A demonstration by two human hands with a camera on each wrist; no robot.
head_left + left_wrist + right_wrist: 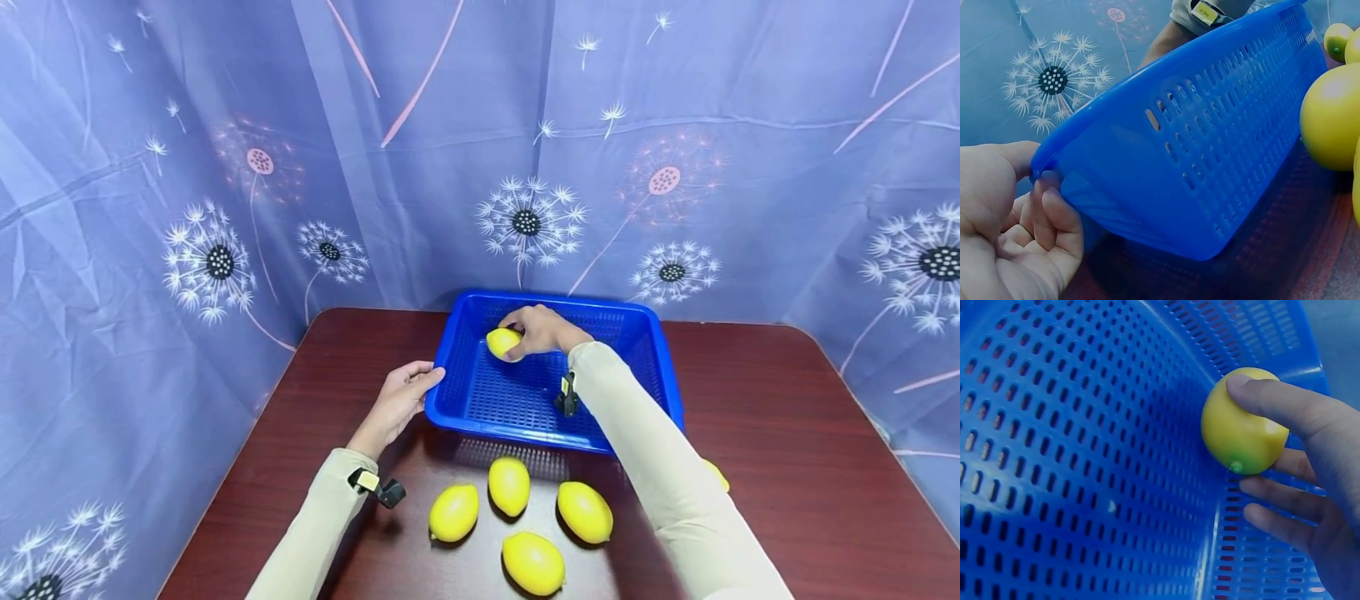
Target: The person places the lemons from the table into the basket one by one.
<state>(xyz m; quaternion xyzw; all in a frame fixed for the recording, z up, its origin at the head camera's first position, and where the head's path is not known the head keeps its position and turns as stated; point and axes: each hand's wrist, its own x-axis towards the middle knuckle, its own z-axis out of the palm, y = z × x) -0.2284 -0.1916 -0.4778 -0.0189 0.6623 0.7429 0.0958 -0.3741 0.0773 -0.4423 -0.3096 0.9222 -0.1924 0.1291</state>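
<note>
Right hand [540, 329] of the person before me is down inside a rectangular, bright blue, slotted plastic basket [517, 432], its thumb and fingers clamped round a smooth, oval yellow lemon [501, 342] with a greenish tip. The held lemon is toward the basket's left end, near where the slotted floor meets a wall; whether it touches the plastic I cannot tell. Its thumb lies across the fruit's side, and two other fingers extend just below it, slightly spread. Over at the basket's left side, the left hand [401, 398] pinches the rim, thumb over the edge and fingers curled beneath. Each arm wears a cream sleeve [645, 442] with a black strapped device [375, 486] at the wrist. In front of the basket, four more yellow lemons [509, 487] lie on the glossy, reddish-brown worktop [787, 442], spaced apart: one close to the basket, one to either side, one nearest the person. Another yellow fruit [717, 476] peeks out from behind the right forearm, mostly hidden. Behind the worktop hangs a blue-violet fabric curtain [450, 208] printed with white and pink dandelions.
</note>
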